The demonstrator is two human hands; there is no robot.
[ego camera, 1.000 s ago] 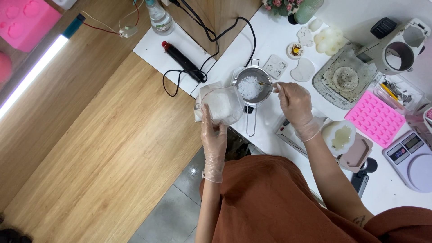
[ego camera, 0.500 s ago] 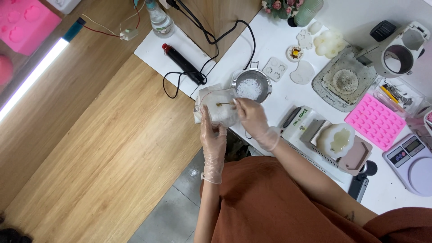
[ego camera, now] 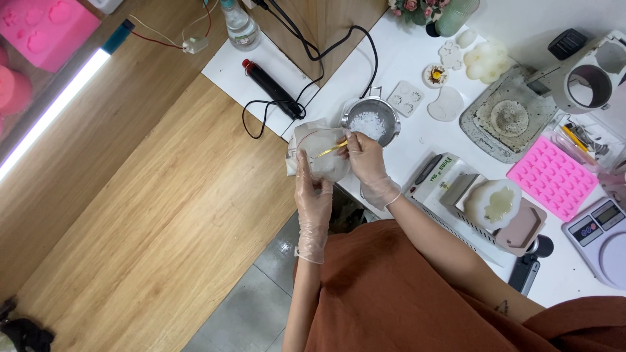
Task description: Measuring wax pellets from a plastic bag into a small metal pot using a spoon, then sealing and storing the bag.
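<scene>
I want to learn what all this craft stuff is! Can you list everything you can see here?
plastic bag: 1, clear, held at the table edge
spoon: 1, yellowish, in the bag's mouth
metal pot: 1, silver, holding white granules, beside the bag
silicone mould: 1, pink, right side of table
digital scale: 1, silver-grey, far right
spray bottle: 1, clear, top
black tool with red tip: 1, on a white sheet
light strip: 1, white, left
white cast shape: 1, on a brownish tray
left hand: gloved, holding the bag
right hand: gloved, holding the spoon
</scene>
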